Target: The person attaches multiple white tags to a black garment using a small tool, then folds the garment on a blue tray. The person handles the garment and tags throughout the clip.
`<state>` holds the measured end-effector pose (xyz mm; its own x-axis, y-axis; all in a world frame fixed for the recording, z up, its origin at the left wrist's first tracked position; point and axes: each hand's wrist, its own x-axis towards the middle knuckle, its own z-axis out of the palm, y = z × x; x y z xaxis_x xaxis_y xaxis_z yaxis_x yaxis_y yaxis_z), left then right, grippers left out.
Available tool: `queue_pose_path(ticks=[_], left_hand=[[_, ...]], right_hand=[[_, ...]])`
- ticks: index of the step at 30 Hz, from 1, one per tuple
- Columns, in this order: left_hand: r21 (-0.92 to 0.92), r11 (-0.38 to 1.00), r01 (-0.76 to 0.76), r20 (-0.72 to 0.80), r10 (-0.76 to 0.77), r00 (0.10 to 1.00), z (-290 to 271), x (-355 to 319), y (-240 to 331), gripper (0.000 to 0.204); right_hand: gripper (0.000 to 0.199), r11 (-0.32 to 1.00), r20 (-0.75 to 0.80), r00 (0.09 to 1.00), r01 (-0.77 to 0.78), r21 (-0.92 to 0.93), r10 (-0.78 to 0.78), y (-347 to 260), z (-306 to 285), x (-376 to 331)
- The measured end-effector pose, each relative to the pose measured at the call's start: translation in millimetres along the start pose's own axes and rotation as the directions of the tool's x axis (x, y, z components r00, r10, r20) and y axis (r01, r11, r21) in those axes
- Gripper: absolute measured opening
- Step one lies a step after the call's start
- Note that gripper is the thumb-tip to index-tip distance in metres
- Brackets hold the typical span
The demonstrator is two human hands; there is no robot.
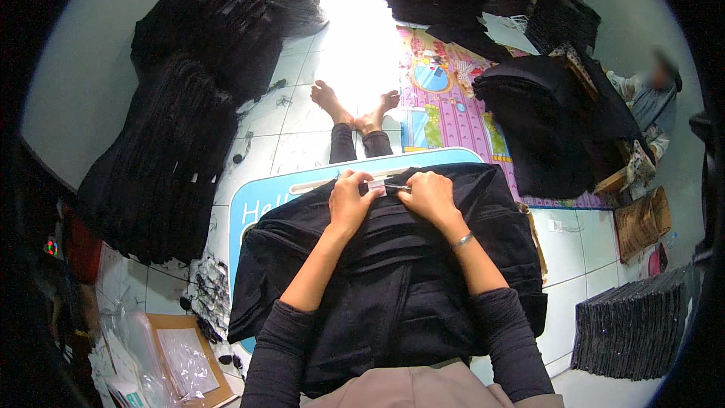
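Note:
A black garment (385,279) is spread over a blue lap table (453,156) and hangs past its near edge. At the garment's far edge, my left hand (351,200) is closed, pinching a small white label (376,188) between thumb and fingers. My right hand (430,195) is closed just to the right, around a slim metal tool (396,187). The tool's thin end points left at the label. Fingers hide most of the tool, so I cannot tell its exact kind.
Tall black garment piles (162,159) stand at the left. A folded black stack (634,325) sits near right. Another person (657,102) sits at the right beside more black cloth (536,121) on a colourful mat (445,117). A cardboard piece (211,359) lies lower left.

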<state>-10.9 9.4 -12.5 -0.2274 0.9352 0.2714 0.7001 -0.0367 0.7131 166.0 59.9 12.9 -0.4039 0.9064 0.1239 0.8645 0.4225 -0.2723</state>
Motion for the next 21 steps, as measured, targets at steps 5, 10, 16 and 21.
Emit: queue_pose_path(ticks=[5,10,16,21], left_hand=[[-0.163,0.977,-0.135,0.061,0.146,0.987,1,2,5,0.022],[-0.069,0.991,-0.111,0.115,0.118,0.986,4,1,5,0.027],[-0.099,0.984,-0.145,0.121,0.157,0.980,6,2,5,0.023],[-0.032,0.986,-0.163,0.099,0.165,0.981,11,5,16,0.032]], right_hand=[[0.010,0.984,-0.404,0.909,-0.153,-0.092,0.103,2,1,-2],[0.013,0.945,-0.095,0.993,-0.040,0.325,0.075,50,-6,3],[0.024,0.445,0.321,0.937,-0.348,0.826,0.137,59,-14,10],[0.021,0.227,0.342,0.928,-0.368,0.902,0.146,49,-14,12]])
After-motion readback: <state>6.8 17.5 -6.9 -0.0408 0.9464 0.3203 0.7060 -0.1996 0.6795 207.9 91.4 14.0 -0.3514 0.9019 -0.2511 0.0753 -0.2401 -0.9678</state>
